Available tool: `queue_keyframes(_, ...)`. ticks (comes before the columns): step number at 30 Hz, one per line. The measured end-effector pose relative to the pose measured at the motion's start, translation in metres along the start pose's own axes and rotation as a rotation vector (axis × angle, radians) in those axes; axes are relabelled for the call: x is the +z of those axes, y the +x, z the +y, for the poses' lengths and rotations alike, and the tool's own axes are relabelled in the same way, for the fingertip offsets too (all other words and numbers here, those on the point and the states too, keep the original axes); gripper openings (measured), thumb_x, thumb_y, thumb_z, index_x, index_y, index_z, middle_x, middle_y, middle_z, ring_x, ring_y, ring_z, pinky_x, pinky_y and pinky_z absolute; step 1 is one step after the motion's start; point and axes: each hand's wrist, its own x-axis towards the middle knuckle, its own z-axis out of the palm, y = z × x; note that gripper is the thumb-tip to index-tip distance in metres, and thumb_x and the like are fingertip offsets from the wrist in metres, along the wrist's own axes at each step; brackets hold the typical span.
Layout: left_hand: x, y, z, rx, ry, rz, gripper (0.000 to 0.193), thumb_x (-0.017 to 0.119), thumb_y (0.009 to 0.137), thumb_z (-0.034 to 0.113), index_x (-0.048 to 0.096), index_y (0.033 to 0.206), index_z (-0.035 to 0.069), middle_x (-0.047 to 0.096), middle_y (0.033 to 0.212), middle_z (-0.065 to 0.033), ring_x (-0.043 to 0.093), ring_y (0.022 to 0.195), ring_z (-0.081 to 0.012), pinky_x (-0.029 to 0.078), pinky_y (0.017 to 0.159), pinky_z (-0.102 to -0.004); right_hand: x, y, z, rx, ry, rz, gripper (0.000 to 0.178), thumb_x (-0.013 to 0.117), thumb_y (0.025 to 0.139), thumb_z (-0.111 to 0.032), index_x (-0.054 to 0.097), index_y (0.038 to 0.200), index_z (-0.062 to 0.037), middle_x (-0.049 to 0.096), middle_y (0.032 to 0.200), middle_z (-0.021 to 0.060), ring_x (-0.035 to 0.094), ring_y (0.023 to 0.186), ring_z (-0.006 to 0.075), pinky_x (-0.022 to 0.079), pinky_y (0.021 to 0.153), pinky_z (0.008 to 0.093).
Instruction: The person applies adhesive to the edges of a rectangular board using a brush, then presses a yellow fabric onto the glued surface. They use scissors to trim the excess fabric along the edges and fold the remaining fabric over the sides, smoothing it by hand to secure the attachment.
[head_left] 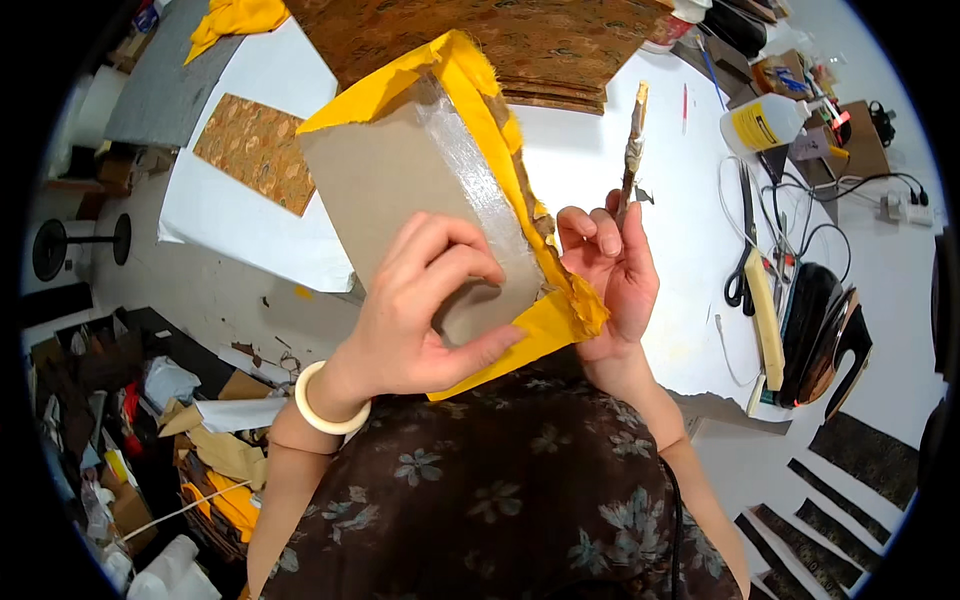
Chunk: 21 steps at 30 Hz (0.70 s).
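A grey board [370, 165] is tilted up in front of my body. Yellow cloth [550, 345] runs along its top, right and lower edges, creased and frayed at the right corner. A shiny wet-looking strip [465, 165] lies down the board beside the cloth. My left hand [425, 300] rests over the board's lower part, fingers curved and apart from the thumb, which touches the yellow cloth. My right hand [615, 270] is beside the board's right edge, its fingers and thumb closed on a thin, crusted stick [633, 150] pointing upward.
Stacked brown patterned boards [480, 45] stand at the table's back, with a smaller patterned piece [258, 152] at left. To the right are a bottle [765, 123], black scissors [740, 280] and cables. Scraps [215, 450] are heaped at lower left.
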Motion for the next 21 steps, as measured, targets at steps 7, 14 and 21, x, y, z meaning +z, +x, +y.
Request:
queue_keyframes(7, -0.015, -0.017, 0.0, 0.146, 0.253, -0.093, 0.055, 0.083, 0.065, 0.049, 0.062, 0.097, 0.01, 0.051, 0.1, -0.0057, 0.049, 0.095, -0.0261, 0.034, 0.088, -0.0411, 0.0, 0.005, 0.008, -0.102, -0.075, -0.008, 0.039, 0.043, 0.106, -0.04, 0.05, 0.084, -0.0092, 0.052, 0.087, 0.0039, 0.053, 0.084, 0.0183, 0.046, 0.086, 0.0357)
queue_keyframes(14, -0.012, -0.038, 0.007, 0.104, 0.205, -0.107, 0.048, 0.084, 0.062, 0.03, 0.059, 0.099, 0.014, 0.05, 0.105, -0.0031, 0.047, 0.101, -0.0252, 0.031, 0.091, -0.0427, 0.003, 0.006, 0.017, -0.324, -0.335, -0.071, 0.023, 0.045, 0.106, -0.028, 0.053, 0.114, -0.0075, 0.053, 0.075, 0.0023, 0.054, 0.086, 0.0188, 0.044, 0.095, 0.0388)
queue_keyframes(21, -0.009, -0.055, 0.01, 0.121, 0.159, -0.07, 0.035, 0.08, 0.066, 0.021, 0.059, 0.094, 0.015, 0.057, 0.11, -0.0026, 0.049, 0.103, -0.0265, 0.033, 0.091, -0.0416, 0.005, 0.005, 0.013, -0.535, -0.574, -0.128, 0.02, 0.049, 0.104, -0.021, 0.056, 0.114, -0.0046, 0.061, 0.075, 0.006, 0.058, 0.077, 0.0199, 0.045, 0.091, 0.0398)
